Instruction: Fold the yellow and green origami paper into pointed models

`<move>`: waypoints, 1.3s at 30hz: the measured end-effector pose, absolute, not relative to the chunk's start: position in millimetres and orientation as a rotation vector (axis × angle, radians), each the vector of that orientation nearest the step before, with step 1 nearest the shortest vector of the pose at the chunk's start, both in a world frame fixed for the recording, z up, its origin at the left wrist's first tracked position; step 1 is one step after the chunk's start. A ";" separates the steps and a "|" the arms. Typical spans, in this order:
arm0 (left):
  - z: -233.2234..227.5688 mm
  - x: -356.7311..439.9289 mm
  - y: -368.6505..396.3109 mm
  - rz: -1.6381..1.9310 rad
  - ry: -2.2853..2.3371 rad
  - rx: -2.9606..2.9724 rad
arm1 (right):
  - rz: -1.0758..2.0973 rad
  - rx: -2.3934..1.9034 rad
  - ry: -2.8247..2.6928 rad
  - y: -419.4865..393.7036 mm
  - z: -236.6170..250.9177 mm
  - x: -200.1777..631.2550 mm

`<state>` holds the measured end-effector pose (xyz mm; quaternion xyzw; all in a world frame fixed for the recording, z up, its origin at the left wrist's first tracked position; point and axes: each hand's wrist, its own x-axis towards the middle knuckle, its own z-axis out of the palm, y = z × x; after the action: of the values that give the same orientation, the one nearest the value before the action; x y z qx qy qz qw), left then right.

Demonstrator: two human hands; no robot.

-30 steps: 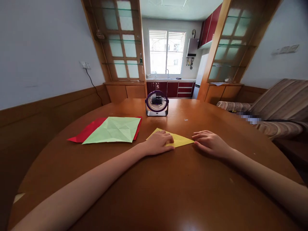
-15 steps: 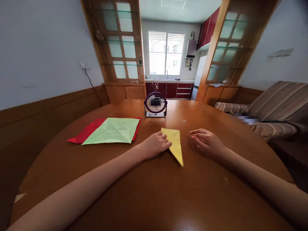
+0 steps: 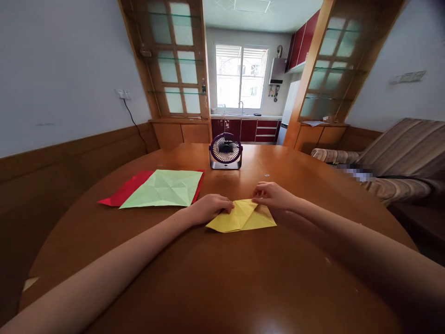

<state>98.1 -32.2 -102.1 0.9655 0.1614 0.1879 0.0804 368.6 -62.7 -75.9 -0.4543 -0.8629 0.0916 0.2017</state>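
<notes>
Folded yellow paper (image 3: 239, 219) lies on the table in front of me, with creases and a raised flap running toward its top edge. My left hand (image 3: 212, 207) is closed at its upper left side, fingertips gripping or pressing the paper. At the upper right corner, my right hand (image 3: 271, 195) pinches the paper's edge between thumb and fingers. To the left lies a creased light green sheet (image 3: 162, 188), resting over red paper (image 3: 134, 185) that shows at both sides.
A small purple desk fan (image 3: 225, 150) stands behind the yellow paper on the round wooden table (image 3: 215, 278). A striped armchair (image 3: 406, 153) is beyond the table's right side. A tiny pale scrap (image 3: 266, 175) lies right of the fan.
The yellow paper has gone from a narrow upright triangle to a wider shape lying crosswise. My right hand has moved left onto it; my left hand has shifted slightly left.
</notes>
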 end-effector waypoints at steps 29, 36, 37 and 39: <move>-101.8 99.1 -58.4 0.382 0.555 3.037 | 0.644 -1.542 -2.787 -14.1 -55.4 331.4; -100.8 100.5 -58.9 0.401 0.514 3.052 | 0.459 -1.546 -2.747 -36.2 -56.4 340.2; -100.6 100.4 -59.0 0.402 0.501 3.060 | 0.387 -1.532 -2.718 -41.4 -58.2 340.7; -100.5 100.2 -59.1 0.395 0.478 3.073 | 0.259 -1.516 -2.659 -52.8 -62.7 341.3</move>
<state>100.2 -59.1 -100.5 0.9802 0.1525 0.1261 0.0032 341.3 -52.8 -62.7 -0.4933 -0.8651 0.0843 0.0349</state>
